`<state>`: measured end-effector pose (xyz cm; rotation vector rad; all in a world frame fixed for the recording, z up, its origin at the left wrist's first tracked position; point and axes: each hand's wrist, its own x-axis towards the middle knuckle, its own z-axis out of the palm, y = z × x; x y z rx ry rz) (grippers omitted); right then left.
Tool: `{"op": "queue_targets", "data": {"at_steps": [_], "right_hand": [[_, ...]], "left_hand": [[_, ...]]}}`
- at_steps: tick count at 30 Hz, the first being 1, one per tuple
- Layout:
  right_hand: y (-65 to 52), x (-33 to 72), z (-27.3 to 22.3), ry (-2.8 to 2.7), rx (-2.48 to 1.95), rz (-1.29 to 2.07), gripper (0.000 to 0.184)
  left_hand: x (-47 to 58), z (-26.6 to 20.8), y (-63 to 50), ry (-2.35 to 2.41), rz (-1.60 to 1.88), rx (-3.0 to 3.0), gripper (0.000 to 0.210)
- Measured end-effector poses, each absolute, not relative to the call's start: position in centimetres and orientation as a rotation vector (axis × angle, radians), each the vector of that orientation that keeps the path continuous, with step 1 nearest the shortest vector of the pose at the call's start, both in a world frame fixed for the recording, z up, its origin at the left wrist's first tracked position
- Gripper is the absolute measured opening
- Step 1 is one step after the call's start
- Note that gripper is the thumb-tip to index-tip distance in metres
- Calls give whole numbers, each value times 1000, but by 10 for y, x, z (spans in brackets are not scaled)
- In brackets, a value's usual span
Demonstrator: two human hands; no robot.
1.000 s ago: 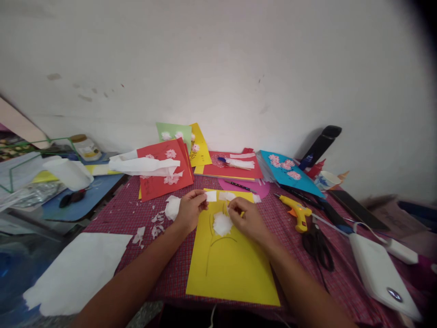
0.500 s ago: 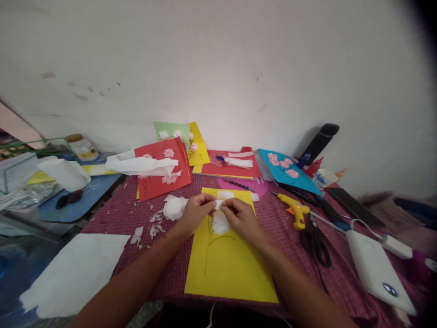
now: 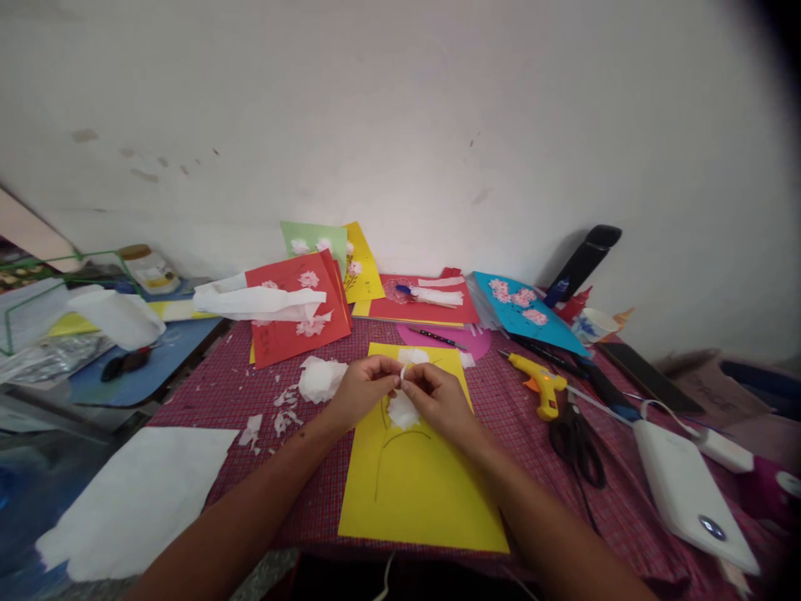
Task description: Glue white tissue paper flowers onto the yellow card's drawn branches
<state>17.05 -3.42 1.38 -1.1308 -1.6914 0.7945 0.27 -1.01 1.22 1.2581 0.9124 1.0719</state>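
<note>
Over the upper part of a yellow sheet, my left hand and my right hand meet fingertip to fingertip. Both are closed in a pinch on a small piece of white tissue paper, mostly covered by the fingers. Just below the fingertips a white tissue flower lies on the sheet, and another white tissue flower shows above them. Thin dark curved lines are drawn on the yellow sheet. Left of my left hand sits a heap of white tissue.
Torn tissue scraps lie at the left. At the right are a yellow glue gun, black scissors and a white power bank. Behind stand a red card and a blue card with flowers. A pen rests nearby.
The tissue piece between my fingertips was flatter and more visible; now it is narrower and squeezed. My hands have drawn closer together.
</note>
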Motion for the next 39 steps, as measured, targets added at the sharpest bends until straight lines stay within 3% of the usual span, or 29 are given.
{"op": "queue_targets", "data": {"at_steps": [14,26,32,39], "right_hand": [[-29,170,10,-1543,-1197,992,19],[-21,176,0,-1288,-1118,1324,15],[-23,175,3,-1406,-1134,1180,13],[-30,170,10,-1563,-1096,954,13]], "left_hand": [[4,16,-13,928,1048,1368,16],[1,9,-10,891,1036,1300,22],[1,9,-11,875,1030,1245,33],[1,9,-10,943,1070,1283,23]]}}
